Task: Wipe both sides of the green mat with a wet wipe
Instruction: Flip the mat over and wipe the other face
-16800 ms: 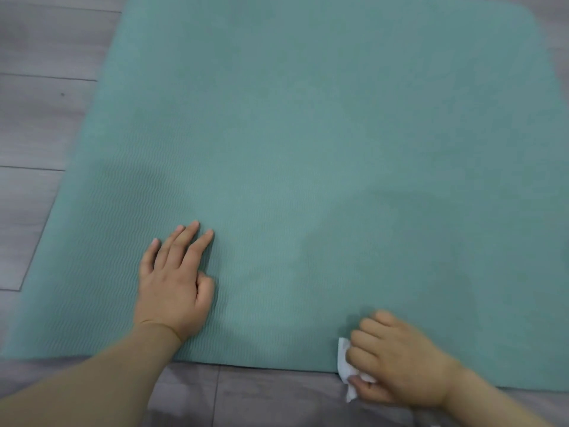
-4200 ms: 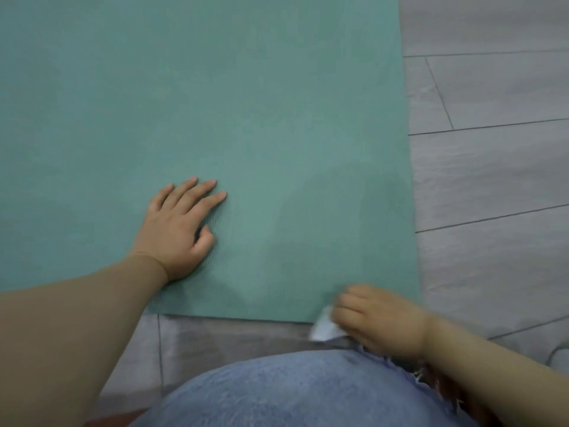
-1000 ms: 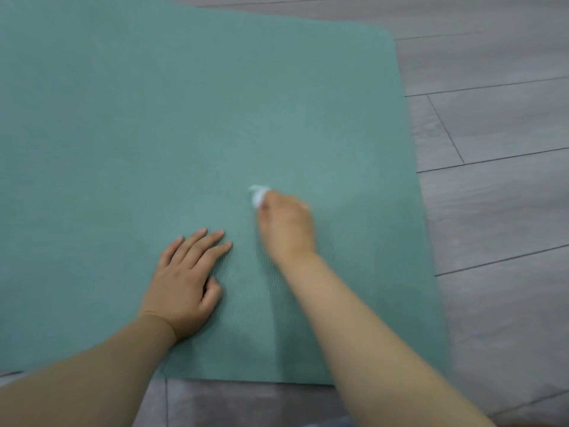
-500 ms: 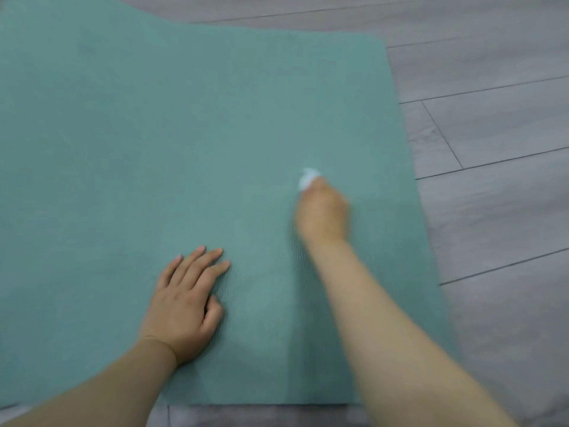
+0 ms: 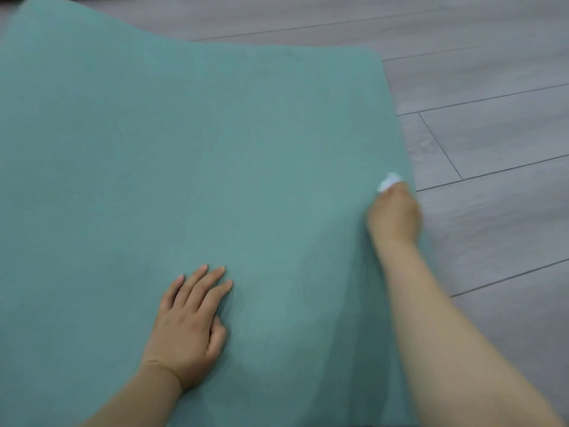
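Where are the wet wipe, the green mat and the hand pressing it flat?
wet wipe [image 5: 388,181], head view, white tip past the fingers.
green mat [image 5: 184,149], head view, bare middle.
left hand [image 5: 187,328], head view, its back.

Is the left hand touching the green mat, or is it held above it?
Touching. The head view shows the left hand lying flat on the green mat, palm down and fingers spread, with no gap or shadow beneath it.

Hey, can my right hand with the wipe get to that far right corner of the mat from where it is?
Probably yes. The right hand holds the wet wipe at the green mat's right edge, and nothing lies between it and the corner.
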{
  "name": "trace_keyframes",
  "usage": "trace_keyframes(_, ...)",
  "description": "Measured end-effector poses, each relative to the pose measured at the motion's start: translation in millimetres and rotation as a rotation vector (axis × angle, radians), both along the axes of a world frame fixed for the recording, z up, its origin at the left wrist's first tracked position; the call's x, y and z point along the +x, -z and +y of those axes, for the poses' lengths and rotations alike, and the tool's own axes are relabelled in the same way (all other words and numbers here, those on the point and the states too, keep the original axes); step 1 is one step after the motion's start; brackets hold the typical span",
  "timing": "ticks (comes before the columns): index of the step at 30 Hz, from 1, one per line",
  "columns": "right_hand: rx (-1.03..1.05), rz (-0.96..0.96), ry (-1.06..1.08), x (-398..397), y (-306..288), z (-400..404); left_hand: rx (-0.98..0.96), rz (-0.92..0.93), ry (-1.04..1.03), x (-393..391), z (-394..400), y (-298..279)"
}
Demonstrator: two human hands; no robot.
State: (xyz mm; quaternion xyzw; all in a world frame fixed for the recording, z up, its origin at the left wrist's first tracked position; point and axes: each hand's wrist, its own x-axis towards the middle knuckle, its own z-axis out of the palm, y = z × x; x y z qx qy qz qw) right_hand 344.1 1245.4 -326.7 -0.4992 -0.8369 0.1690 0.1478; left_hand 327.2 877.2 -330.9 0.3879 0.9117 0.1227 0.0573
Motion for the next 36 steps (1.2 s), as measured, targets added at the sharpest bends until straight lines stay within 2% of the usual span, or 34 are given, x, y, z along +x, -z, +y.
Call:
trace_keyframes(3, 0.02, 0.039, -0.492, -73.4, 5.4, -113.0, 0.008, -0.005, -0.002, -2.3, 0.2, 0.0)
trace_keyframes(5, 0.083, -0.08, -0.899, -95.0, -3.7, -187.0, 0.007, -0.011, -0.005, -1.2, -0.9, 0.8)
trace_keyframes(7, 0.085, -0.105, -1.091, -100.4, -7.7, -201.5, 0.016, -0.008, -0.008, -1.6, -0.4, 1.0)
trace_keyframes(9, 0.143, -0.018, -1.014, -96.9, -3.5, -163.3, 0.023, -0.005, -0.007, -2.5, -0.7, 1.8)
trace_keyframes(12, 0.142, 0.048, -0.635, -65.3, 4.7, -66.5, 0.035, -0.006, -0.008, -2.2, -1.9, 3.5)
trace_keyframes(15, 0.112, -0.016, -0.277, -2.4, 5.5, 16.4, 0.041, -0.006, -0.007, -2.1, -2.5, 4.2)
trace_keyframes(17, 0.097, -0.008, -0.163, 25.5, 6.5, 37.0, 0.041, -0.01, -0.006, -2.5, -2.3, 3.5)
trace_keyframes(22, 0.061, 0.039, -0.109, 30.2, 13.9, 36.9, 0.026, -0.006, -0.015, -3.2, -1.6, 2.6)
trace_keyframes(26, -0.022, -0.125, -0.302, 54.0, -6.1, 48.4, 0.005, 0.018, -0.018, -2.4, -2.6, 4.5)
trace_keyframes(28, -0.034, -0.17, -0.297, 86.4, -12.7, 39.4, 0.006, 0.015, -0.019, -0.8, -2.6, 4.5)
trace_keyframes(33, -0.112, -0.068, -0.183, 169.4, -8.5, -25.0, -0.032, -0.007, -0.044, 1.7, -2.0, -0.8)
trace_keyframes(36, -0.212, -0.047, -0.209, 202.2, -15.7, -46.4, -0.112, -0.01, -0.042, 6.3, 1.7, -8.6)
